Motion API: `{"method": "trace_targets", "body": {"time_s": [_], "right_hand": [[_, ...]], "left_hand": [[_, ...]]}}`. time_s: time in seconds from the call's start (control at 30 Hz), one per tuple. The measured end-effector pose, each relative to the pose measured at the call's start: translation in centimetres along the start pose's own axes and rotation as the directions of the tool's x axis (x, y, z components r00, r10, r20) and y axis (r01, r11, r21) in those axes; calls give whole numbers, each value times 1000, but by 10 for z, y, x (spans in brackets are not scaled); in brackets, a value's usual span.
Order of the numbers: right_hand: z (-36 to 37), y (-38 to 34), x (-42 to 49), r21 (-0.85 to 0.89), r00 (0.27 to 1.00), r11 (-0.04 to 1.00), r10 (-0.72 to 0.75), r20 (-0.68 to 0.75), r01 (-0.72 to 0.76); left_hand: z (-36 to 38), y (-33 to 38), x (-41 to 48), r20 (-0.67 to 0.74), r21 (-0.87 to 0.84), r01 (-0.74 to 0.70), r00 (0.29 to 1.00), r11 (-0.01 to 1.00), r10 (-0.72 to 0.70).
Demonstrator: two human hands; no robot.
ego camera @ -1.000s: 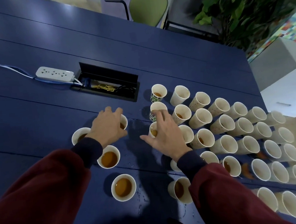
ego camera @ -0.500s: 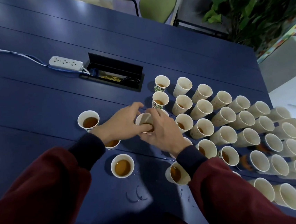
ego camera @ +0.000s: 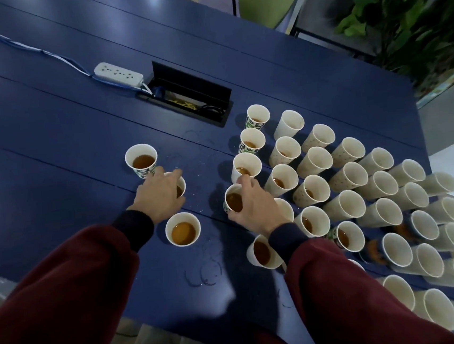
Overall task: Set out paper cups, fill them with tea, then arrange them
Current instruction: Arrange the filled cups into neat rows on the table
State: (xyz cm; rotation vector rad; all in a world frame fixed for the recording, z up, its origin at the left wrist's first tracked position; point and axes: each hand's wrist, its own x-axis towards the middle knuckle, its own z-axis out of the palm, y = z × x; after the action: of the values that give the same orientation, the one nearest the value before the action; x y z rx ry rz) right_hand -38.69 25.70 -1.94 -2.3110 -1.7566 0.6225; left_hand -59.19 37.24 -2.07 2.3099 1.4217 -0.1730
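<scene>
Fingers (ego camera: 244, 181) of the right hand (ego camera: 254, 209) pinch the edge cup (ego camera: 234, 202) by its rim, forefinger on the far side and thumb on the near side; tea shows brown inside it. That cup is at the left edge of the block of cups (ego camera: 345, 178) filling the right of the blue table (ego camera: 77, 130), just near of another tea cup in the same column. Whether it rests on the table or is lifted a touch I cannot tell. Over on the left, the left hand (ego camera: 159, 199) lies on the middle cup (ego camera: 180, 186), its fingers (ego camera: 175, 174) curled together over the far rim, holding it. This one sits between two others, apart from the block: the far cup (ego camera: 141, 160), just beyond the fingertips, and the near cup (ego camera: 183, 230), just beside the wrist, both with tea. Cups further right in the block look pale inside. Drops and wet rings (ego camera: 202, 276) mark the table near the person. Far off lie a power strip (ego camera: 118, 74) and an open cable box (ego camera: 188, 98)
</scene>
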Motion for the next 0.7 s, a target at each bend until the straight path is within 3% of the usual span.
{"method": "trace_targets", "body": {"time_s": [0.53, 0.6, 0.7], "right_hand": [[3, 1, 1, 46, 989, 998, 34, 141, -41], [-4, -1, -3, -29, 996, 1000, 9, 93, -7], [-19, -10, -11, -127, 988, 987, -108, -109, 94]], "left_hand": [[-19, 7, -24, -143, -58, -28, 990, 998, 20], [-26, 11, -28, -172, -82, -53, 984, 995, 38], [-37, 24, -35, -215, -88, -107, 973, 990, 86]]}}
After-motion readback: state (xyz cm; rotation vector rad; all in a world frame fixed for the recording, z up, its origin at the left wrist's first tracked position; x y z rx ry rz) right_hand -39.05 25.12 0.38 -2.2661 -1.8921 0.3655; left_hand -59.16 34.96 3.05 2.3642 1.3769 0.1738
